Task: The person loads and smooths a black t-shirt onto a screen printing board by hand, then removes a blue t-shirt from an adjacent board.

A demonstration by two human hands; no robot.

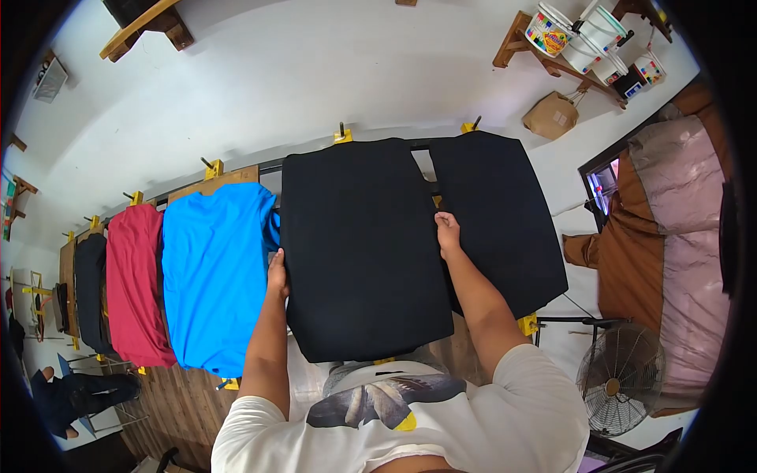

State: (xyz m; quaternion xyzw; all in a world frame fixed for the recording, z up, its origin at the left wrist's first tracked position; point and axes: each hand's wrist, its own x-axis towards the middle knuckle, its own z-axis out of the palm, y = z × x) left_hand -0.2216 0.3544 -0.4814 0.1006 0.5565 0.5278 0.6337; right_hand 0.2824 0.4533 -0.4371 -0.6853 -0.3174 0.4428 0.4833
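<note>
A black shirt (359,252) is stretched smooth over a flat board right in front of me. At its left side edge my left hand (277,274) grips the cloth, fingers partly hidden along the border. My right hand (447,234) is closed at the opposite edge, fingers curled against the fabric. Just to the right lies a second black shirt (501,221), also spread flat on a board. A bright blue shirt (217,276), looser and wrinkled, covers the board on the left, close to my left hand.
Further left are a red shirt (136,284) and another dark one (91,293). Yellow clamps (342,135) line the dark rail behind the boards. A standing fan (621,382) is at lower right, paint buckets (550,31) on a wall shelf. Another person (83,394) is at far lower left.
</note>
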